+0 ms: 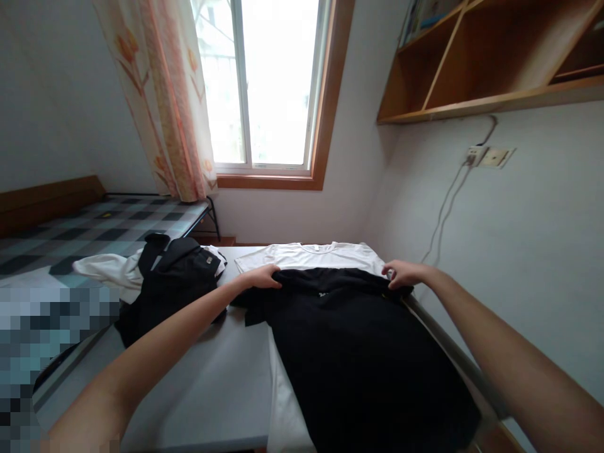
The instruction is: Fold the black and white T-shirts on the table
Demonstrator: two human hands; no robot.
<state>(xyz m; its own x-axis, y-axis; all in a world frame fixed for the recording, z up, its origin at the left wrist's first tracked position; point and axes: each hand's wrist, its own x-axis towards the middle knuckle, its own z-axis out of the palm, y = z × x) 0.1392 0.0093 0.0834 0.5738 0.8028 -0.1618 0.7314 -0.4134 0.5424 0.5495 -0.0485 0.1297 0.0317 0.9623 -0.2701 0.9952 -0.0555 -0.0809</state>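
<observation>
The desk [207, 384] is pale and smooth, its bare stretch lying in front of the pile [182, 277] and left of the shirts. On its right part a white shirt [316, 253] lies flat, collar toward the window [278, 82], and over it lies the black shirt [363, 358], which leaves the white collar, sleeves and a strip of the left side showing. The left hand [264, 277] pinches the black shirt near its left shoulder, thumb against fingers; the right hand [400, 274] pinches it near the other shoulder, beside the wall [542, 226]. The pile, black and white clothes, is heaped at the desk's left side, near a bed [108, 217] with a checked cover. A curtain [165, 94] (orange tulips on cream) hangs left of the bright window, which has a brown wooden frame. High on the right is a wooden shelf [481, 56], some of its compartments holding things; below it a pale cord [441, 220] drops from a socket [493, 157] toward the desk.
</observation>
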